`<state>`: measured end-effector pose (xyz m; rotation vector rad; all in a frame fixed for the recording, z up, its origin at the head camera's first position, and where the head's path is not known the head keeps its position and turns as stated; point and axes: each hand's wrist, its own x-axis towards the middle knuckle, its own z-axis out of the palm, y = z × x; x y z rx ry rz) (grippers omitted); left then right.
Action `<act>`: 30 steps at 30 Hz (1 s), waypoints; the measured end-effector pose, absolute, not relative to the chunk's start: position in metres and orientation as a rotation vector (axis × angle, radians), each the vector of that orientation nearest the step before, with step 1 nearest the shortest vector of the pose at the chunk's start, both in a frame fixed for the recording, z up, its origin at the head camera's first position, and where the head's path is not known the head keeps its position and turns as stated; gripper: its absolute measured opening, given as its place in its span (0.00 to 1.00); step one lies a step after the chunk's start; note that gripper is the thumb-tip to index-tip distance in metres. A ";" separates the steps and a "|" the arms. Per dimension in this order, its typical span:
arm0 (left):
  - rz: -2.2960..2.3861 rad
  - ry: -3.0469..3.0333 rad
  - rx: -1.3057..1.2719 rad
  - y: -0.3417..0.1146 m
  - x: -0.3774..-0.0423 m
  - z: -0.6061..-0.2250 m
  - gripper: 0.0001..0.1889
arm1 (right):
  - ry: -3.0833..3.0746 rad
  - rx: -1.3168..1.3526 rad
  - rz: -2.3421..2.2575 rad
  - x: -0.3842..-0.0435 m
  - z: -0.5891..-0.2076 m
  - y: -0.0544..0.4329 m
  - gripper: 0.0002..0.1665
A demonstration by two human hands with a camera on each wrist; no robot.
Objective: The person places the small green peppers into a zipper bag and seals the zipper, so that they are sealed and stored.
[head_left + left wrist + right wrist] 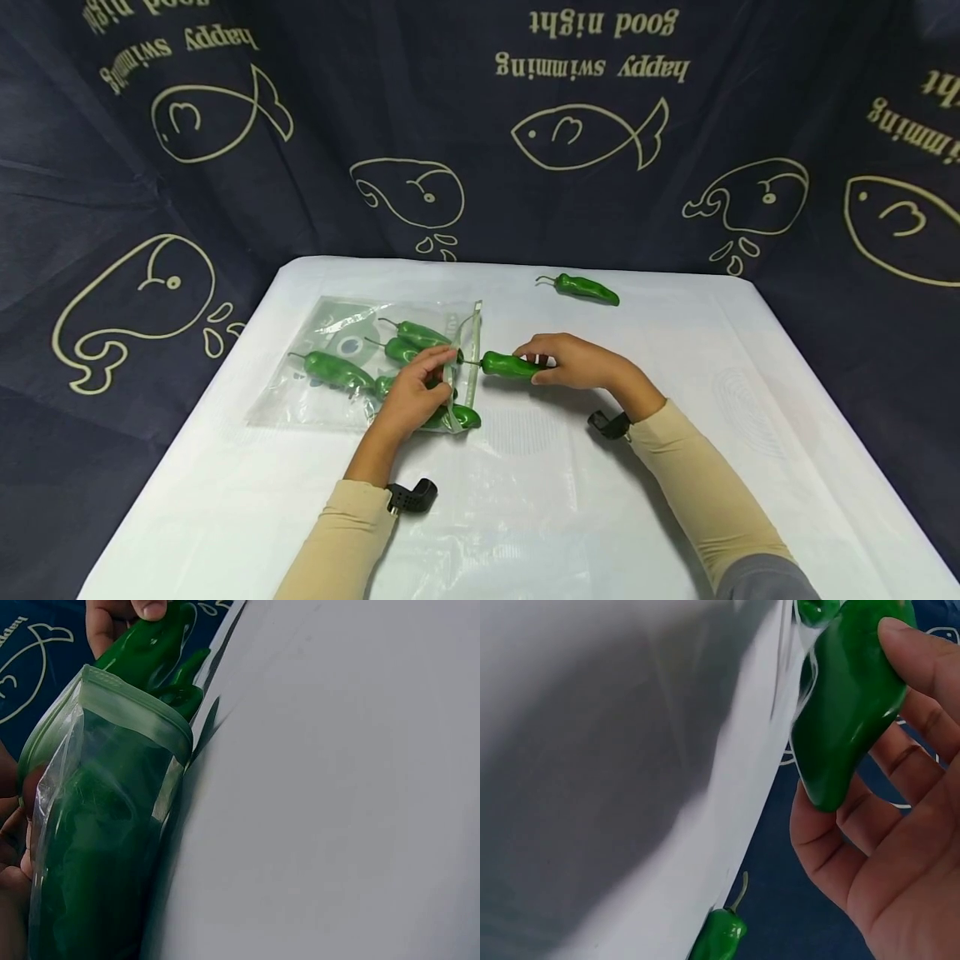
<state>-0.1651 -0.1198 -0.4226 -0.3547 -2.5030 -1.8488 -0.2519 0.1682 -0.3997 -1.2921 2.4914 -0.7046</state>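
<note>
A clear zip bag (281,402) lies on the white table with several green chili peppers (337,369) inside. My left hand (412,396) grips the bag at its mouth, fingers curled over the rim. In the left wrist view the mouth's pale green zip strip (135,712) stands gaping. My right hand (573,362) pinches another green chili pepper (504,365) between thumb and fingers, its stem pointing left at the bag's mouth. One pepper (461,416) in the bag has its tip at the near corner of the mouth.
One more green chili pepper (588,289) lies near the table's far edge, beyond the right hand. The white-covered table (675,517) meets a dark blue cloth (480,83) with fish and whale drawings behind and at the sides. Each wrist wears a black camera (414,497).
</note>
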 end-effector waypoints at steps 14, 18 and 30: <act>-1.841 -2.498 -0.365 -0.119 -0.157 -0.409 0.30 | 2.403 -1.305 -0.599 -0.243 -0.398 0.161 0.26; -1.836 -2.502 -0.364 -0.118 -0.156 -0.407 0.30 | 2.397 -1.315 -0.568 -0.243 -0.401 0.161 0.26; -1.832 -2.503 -0.356 -0.118 -0.156 -0.407 0.29 | 2.377 -1.355 -0.513 -0.238 -0.405 0.145 0.26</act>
